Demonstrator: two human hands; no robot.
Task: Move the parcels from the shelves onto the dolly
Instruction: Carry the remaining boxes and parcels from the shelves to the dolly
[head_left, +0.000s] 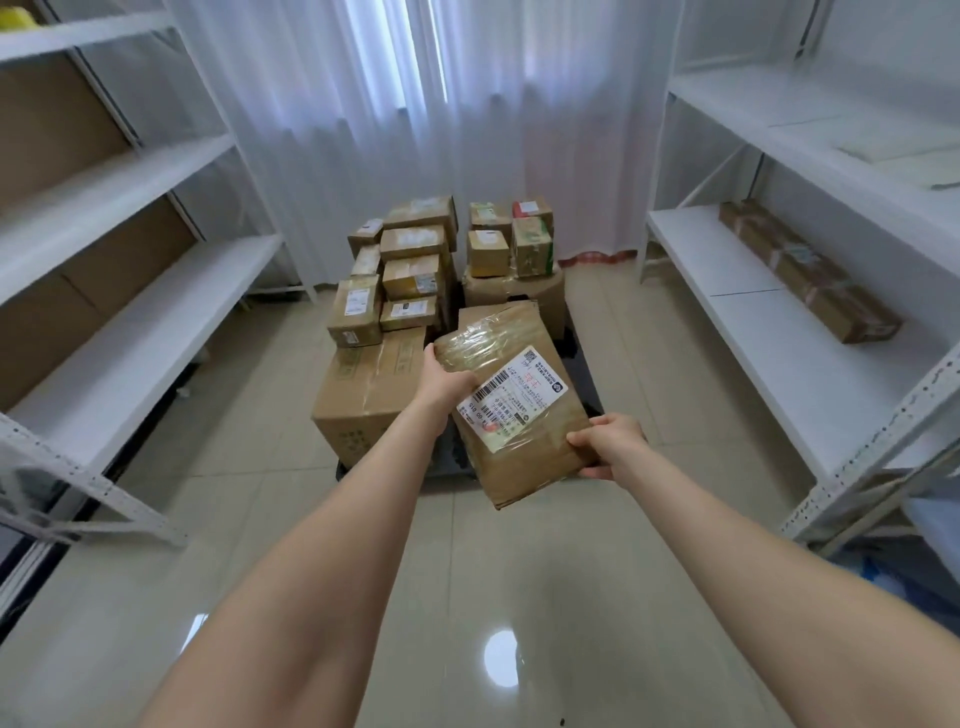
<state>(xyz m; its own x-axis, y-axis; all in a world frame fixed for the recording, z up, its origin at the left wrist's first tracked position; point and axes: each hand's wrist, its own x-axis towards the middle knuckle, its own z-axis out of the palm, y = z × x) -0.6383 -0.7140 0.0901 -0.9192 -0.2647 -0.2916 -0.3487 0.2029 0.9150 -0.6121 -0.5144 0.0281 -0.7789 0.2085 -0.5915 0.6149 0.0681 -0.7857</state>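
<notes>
Forearms come up from the bottom edge and meet at mid-frame. At far left, the left shelves (135, 332) show bare white boards. Moving right, the large carton (363, 405) fills the near left part of the dolly, with a stack of smaller parcels (410, 275) on top of it and behind it.

The left hand (441, 382) has its fingers curled over the far, upper-left corner of the held parcel (519, 405). This flat brown box faces label up, and its long axis runs diagonally from upper left to lower right. The right hand (610, 447) pinches the near, lower-right corner and is the closer hand to the camera.

Dark dolly deck (586, 387) shows just right of the parcel and seems to continue under it. The open spot therefore looks to lie straight below and slightly ahead, beside the large carton. Setting the parcel down probably means squaring that diagonal to the carton's edge.

At right, a long parcel (810, 270) lies on the right shelf (753, 312), well apart from both hands.
</notes>
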